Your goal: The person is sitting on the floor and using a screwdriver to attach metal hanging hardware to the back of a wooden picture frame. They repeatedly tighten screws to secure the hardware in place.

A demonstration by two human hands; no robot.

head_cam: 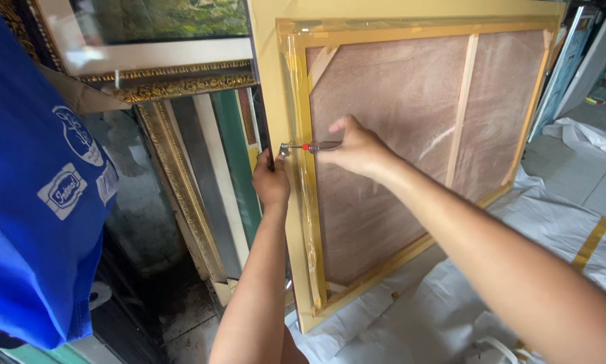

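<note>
Head cam, looks down, close in

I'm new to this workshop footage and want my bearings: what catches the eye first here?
The big gold frame, seen from the back with a brown board, fills the centre. At its left edge the left hand grips it, while the right hand holds a small red-marked metal tool there. Blue cloth hangs far left.

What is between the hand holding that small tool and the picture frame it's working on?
Nothing visible. The right hand holds the small tool with its metal tip already at the frame's left edge, just above the left hand, which grips that same edge.
</note>
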